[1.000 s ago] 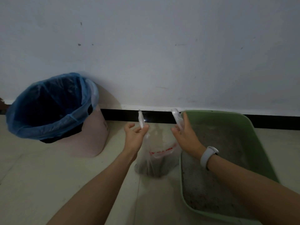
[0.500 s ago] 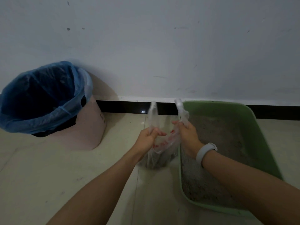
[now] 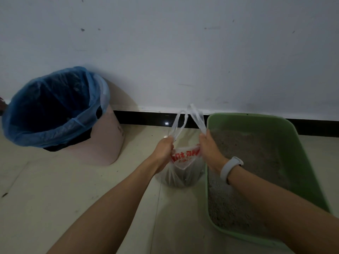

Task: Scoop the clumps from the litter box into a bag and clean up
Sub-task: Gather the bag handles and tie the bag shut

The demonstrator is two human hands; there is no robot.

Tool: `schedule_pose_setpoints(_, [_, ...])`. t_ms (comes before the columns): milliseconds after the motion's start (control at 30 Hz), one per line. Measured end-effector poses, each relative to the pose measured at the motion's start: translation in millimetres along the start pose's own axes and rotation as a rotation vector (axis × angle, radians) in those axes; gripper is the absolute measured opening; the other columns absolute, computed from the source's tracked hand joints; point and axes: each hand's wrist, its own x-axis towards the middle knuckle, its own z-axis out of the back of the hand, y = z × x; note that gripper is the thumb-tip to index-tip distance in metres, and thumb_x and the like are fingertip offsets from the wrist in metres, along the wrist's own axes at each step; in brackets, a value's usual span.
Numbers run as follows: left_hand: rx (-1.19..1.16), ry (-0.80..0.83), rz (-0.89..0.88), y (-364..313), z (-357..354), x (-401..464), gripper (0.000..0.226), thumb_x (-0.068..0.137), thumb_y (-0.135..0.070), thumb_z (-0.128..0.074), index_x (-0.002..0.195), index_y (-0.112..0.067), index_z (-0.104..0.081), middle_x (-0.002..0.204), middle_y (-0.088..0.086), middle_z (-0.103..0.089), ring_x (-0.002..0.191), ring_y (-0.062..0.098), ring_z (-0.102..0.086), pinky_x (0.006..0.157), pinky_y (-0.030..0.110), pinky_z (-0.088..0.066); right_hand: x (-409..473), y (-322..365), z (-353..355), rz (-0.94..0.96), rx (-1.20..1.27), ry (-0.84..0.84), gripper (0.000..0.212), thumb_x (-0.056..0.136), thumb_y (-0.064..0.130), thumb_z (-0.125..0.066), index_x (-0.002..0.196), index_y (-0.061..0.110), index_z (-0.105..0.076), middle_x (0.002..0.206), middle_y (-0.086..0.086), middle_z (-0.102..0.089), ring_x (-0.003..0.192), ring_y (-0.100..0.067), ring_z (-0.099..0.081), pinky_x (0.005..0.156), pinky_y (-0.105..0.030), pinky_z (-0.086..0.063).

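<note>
Both grips are clamped on the handles of a clear plastic bag: the left hand fists the left handle, the right hand pinches the right one. That bag, with red print and dark clumps inside, sits on the floor just left of the green litter box. Farther left stands a pink bin with a blue liner, against the wall.
</note>
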Motion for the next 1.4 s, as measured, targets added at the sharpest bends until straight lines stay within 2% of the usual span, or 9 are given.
schedule_pose_setpoints(233, [0.011, -0.119, -0.089, 3, 3, 6, 0.026, 0.099, -0.015, -0.031, 0.078, -0.012, -0.047, 0.076, 0.005, -0.052, 0.076, 0.016, -0.054, 0.073, 0.035, -0.048, 12, -2, 10, -0.129, 0.300, -0.170, 0.024, 0.098, 0.009, -0.036, 0.080, 0.007, -0.052, 0.065, -0.003, -0.058, 0.069, -0.017, -0.051, 0.062, -0.027, -0.045])
schedule_pose_setpoints(300, [-0.096, -0.108, -0.095, 1, 4, 8, 0.028, 0.100, -0.017, -0.032, 0.081, -0.011, -0.050, 0.070, 0.004, -0.052, 0.076, 0.017, -0.057, 0.076, 0.039, -0.047, 14, 2, 13, -0.135, 0.416, -0.184, 0.024, 0.099, 0.008, -0.034, 0.079, 0.008, -0.047, 0.045, 0.000, -0.051, 0.063, -0.017, -0.050, 0.062, -0.029, -0.044])
schedule_pose_setpoints(567, [-0.273, -0.104, 0.030, -4, -1, 8, 0.028, 0.093, 0.003, -0.029, 0.072, -0.006, -0.044, 0.062, 0.005, -0.032, 0.052, 0.014, -0.033, 0.052, 0.025, -0.037, -1, 14, 6, -0.258, 0.603, 0.067, 0.019, 0.098, 0.014, -0.034, 0.084, 0.011, -0.046, 0.049, 0.003, -0.035, 0.053, -0.011, -0.033, 0.059, -0.028, -0.038])
schedule_pose_setpoints(833, [-0.142, -0.118, 0.028, -2, 3, 0, 0.026, 0.096, -0.004, -0.039, 0.076, -0.004, -0.057, 0.068, 0.008, -0.057, 0.061, 0.016, -0.055, 0.060, 0.030, -0.045, -5, 6, 23, -0.083, 0.184, 0.068, 0.023, 0.098, 0.009, -0.038, 0.090, 0.003, -0.058, 0.078, -0.007, -0.058, 0.075, -0.016, -0.055, 0.066, -0.025, -0.048])
schedule_pose_setpoints(933, [0.018, -0.011, -0.053, -4, 2, -5, 0.015, 0.097, -0.007, -0.045, 0.090, 0.001, -0.056, 0.067, 0.008, -0.060, 0.047, 0.007, -0.057, 0.045, 0.020, -0.047, -5, 10, 24, -0.077, 0.118, 0.156, 0.022, 0.096, 0.010, -0.041, 0.087, 0.011, -0.062, 0.094, -0.003, -0.060, 0.088, -0.016, -0.054, 0.071, -0.025, -0.047])
schedule_pose_setpoints(1033, [0.198, 0.137, -0.076, -5, 0, -12, 0.005, 0.094, -0.008, -0.051, 0.096, -0.004, -0.049, 0.072, 0.008, -0.063, 0.055, 0.013, -0.056, 0.050, 0.022, -0.048, -7, 15, 19, -0.083, 0.092, 0.302, 0.019, 0.095, 0.010, -0.044, 0.090, 0.012, -0.062, 0.094, 0.001, -0.061, 0.087, -0.014, -0.056, 0.072, -0.025, -0.045])
schedule_pose_setpoints(1167, [0.283, 0.158, -0.169, -4, 0, -16, 0.009, 0.093, -0.006, -0.050, 0.093, -0.010, -0.042, 0.069, 0.007, -0.059, 0.057, 0.014, -0.049, 0.058, 0.026, -0.042, -1, 11, 7, -0.047, 0.105, 0.025, 0.015, 0.091, 0.006, -0.052, 0.094, 0.001, -0.066, 0.079, -0.004, -0.063, 0.075, -0.018, -0.059, 0.067, -0.027, -0.051])
schedule_pose_setpoints(1300, [0.566, 0.173, -0.400, 0, 0, -16, 0.022, 0.092, -0.002, -0.045, 0.080, -0.020, -0.046, 0.080, 0.001, -0.056, 0.078, 0.017, -0.054, 0.066, 0.023, -0.047, 5, 5, 5, 0.103, -0.555, -0.207, 0.031, 0.089, 0.006, -0.050, 0.060, -0.002, -0.059, 0.056, -0.011, -0.049, 0.055, -0.020, -0.046, 0.056, -0.028, -0.036])
schedule_pose_setpoints(1400, [1.065, 0.074, -0.621, 10, 1, -11, 0.027, 0.094, -0.005, -0.044, 0.103, -0.019, -0.065, 0.101, 0.003, -0.054, 0.096, 0.019, -0.051, 0.079, 0.024, -0.042, -3, 12, 5, 0.066, -1.026, -0.076, 0.026, 0.092, 0.011, -0.042, 0.098, -0.010, -0.057, 0.090, -0.021, -0.060, 0.083, -0.033, -0.058, 0.067, -0.031, -0.040])
